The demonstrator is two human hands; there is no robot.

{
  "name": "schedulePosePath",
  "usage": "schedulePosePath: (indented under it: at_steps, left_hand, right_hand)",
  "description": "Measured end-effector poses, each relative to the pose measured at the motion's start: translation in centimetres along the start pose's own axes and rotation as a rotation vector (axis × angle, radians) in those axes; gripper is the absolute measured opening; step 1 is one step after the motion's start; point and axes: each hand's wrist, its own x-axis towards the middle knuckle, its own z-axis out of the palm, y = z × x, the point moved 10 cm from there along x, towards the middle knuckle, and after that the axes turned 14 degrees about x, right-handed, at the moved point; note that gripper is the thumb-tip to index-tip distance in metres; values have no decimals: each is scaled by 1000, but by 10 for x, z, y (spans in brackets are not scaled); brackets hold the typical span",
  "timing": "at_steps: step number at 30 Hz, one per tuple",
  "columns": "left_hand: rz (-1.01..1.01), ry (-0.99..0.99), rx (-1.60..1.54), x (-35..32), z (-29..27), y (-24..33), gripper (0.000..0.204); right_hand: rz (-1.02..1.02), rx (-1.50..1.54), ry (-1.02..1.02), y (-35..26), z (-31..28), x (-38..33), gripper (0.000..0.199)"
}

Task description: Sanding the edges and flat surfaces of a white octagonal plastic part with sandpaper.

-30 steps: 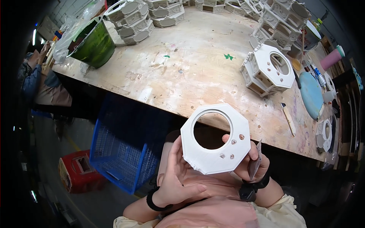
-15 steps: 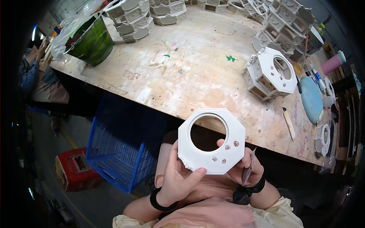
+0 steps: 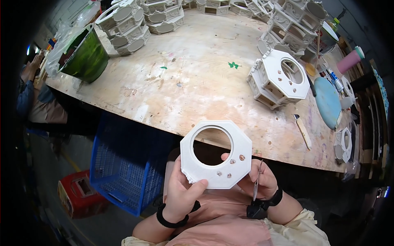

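Note:
My left hand (image 3: 184, 197) grips the lower left edge of a white octagonal frame (image 3: 205, 173), its thumb lying on the face. The frame has a large round hole and several small brownish shell-like marks at its lower right. Behind its lower right edge is my right hand (image 3: 266, 182), which holds a thin, flat grey piece (image 3: 257, 180) seen nearly edge-on; I cannot make out its kind. A fingertip shows through the round hole. The right hand's other fingers are partly hidden behind the frame.
On the wooden table (image 3: 180, 94) sit a similar octagonal piece (image 3: 273, 65), a wooden-handled knife (image 3: 303, 132) and a light blue oval plate (image 3: 327, 102). Stacked pale frames (image 3: 127, 30) and a green bucket (image 3: 88, 57) stand farther back. A blue crate (image 3: 143, 180) is below left. Another person (image 3: 45, 98) is at far left.
The whole view has shifted, so the table things appear farther left. Both hands still hold the octagonal frame, and the thin grey piece has turned more edge-on.

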Motion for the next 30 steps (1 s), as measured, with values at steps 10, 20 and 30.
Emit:
schedulePosePath:
  at_steps: [10, 20, 30]
  left_hand:
    - [13, 76, -135, 9, -7, 10, 59]
    - [90, 121, 119, 11, -18, 19, 69]
    - [138, 106, 109, 14, -14, 23, 69]
  right_hand:
    - [325, -751, -62, -19, 13, -17, 16]
    - [-119, -1274, 339, -88, 47, -3, 15]
    - [-300, -1673, 164, -72, 68, 35, 22]
